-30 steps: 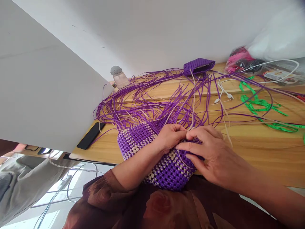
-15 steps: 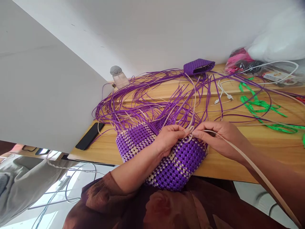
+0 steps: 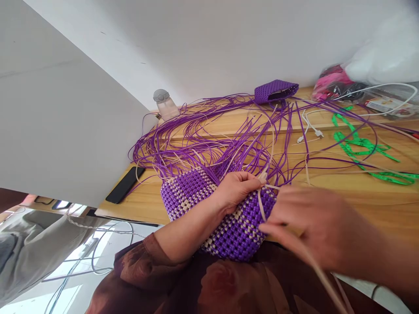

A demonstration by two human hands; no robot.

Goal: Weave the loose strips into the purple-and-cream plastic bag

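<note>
A purple and beige woven basket (image 3: 186, 192) leans at the table's front edge against my body, with many loose strips fanning out from its top. My left hand (image 3: 240, 187) pinches beige plastic strips at the basket's upper right rim. Close by on the right, my right hand (image 3: 314, 222) is blurred by motion, its fingers closed on a beige strip (image 3: 261, 205) that runs from the rim. A long tail of beige strip trails down below the right hand. The forearm hides part of the basket's front.
Long purple strips (image 3: 196, 111) spread across the wooden table. Behind them lie a small purple woven piece (image 3: 275, 90) and a bottle (image 3: 166, 107). A black phone (image 3: 126, 185) is at left; a green measuring tape (image 3: 356, 144), white cable (image 3: 319, 133) and plastic bags (image 3: 379, 56) are at right.
My right hand has moved right and down from the rim, drawing the beige strip out. The small loops at the rim have changed shape. My left hand keeps its pinch.
</note>
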